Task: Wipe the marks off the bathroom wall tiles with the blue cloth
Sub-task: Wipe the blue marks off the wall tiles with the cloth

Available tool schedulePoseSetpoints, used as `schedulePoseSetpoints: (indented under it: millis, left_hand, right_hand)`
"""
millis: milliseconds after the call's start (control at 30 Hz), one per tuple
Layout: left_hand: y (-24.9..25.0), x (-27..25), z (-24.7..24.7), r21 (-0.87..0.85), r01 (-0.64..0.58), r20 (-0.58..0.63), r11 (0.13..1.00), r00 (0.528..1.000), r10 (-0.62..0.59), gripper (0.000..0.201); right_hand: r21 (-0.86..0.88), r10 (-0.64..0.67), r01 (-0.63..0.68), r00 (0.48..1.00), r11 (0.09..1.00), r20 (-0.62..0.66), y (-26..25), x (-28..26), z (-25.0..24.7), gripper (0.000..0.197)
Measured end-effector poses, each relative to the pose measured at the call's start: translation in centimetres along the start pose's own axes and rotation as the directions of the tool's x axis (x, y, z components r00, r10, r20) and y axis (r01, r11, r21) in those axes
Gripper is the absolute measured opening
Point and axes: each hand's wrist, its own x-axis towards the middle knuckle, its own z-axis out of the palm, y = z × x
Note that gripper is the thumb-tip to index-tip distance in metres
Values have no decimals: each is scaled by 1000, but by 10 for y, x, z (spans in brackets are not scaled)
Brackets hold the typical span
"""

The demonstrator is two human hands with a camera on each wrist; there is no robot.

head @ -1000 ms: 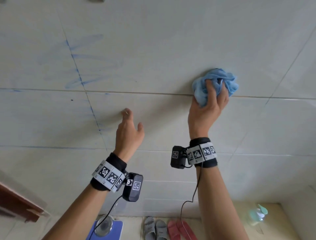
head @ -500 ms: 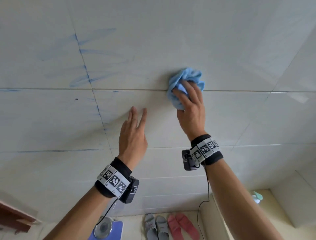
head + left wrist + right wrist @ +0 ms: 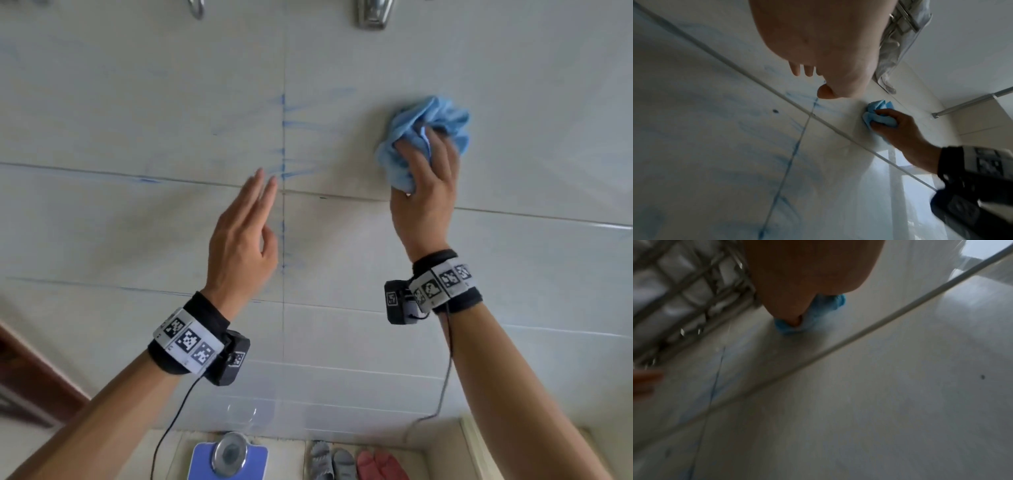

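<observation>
A crumpled blue cloth (image 3: 424, 137) is pressed against the pale wall tiles (image 3: 137, 102), and my right hand (image 3: 423, 181) grips it from below. The cloth (image 3: 880, 113) shows in the left wrist view too, with the right hand (image 3: 898, 128) curled round it; the right wrist view catches the cloth (image 3: 818, 313) under the palm. Blue marks (image 3: 287, 137) streak the tiles along the vertical grout line, left of the cloth, and they show as smears (image 3: 795, 146) in the left wrist view. My left hand (image 3: 246, 233) is open with straight fingers, at the wall by that grout line.
Two metal brackets (image 3: 371, 13) hang at the top of the wall. On the floor below stand a blue bathroom scale (image 3: 228, 457), grey slippers (image 3: 330, 462) and pink slippers (image 3: 380, 464). A wire shelf (image 3: 678, 293) is fixed above the cloth. A dark wooden frame (image 3: 30, 380) is at lower left.
The view has shifted, so the marks now lie near the centre. My right hand has wiped the cloth to the right and up onto the tile above the horizontal grout line. The left hand stays open.
</observation>
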Motion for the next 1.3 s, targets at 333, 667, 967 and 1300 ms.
schedulePoseSetpoints:
  millis: [333, 667, 967, 1300]
  left_hand:
    - [-67, 77, -71, 173, 29, -56, 984, 998, -20, 71]
    - [-95, 116, -96, 346, 73, 57, 935, 994, -98, 70]
    - [-101, 124, -113, 363, 4, 61, 932, 998, -28, 63]
    - [-116, 93, -134, 399, 30, 56, 916, 997, -57, 65]
  right_hand:
    - [7, -271, 277, 937, 961, 220, -39, 8, 19, 36]
    - [99, -530, 532, 771, 841, 352, -67, -8, 46, 14]
    - [-9, -199, 199, 979, 980, 43, -84, 63, 49, 16]
    - [65, -489, 486, 853, 872, 186, -96, 18, 84, 19]
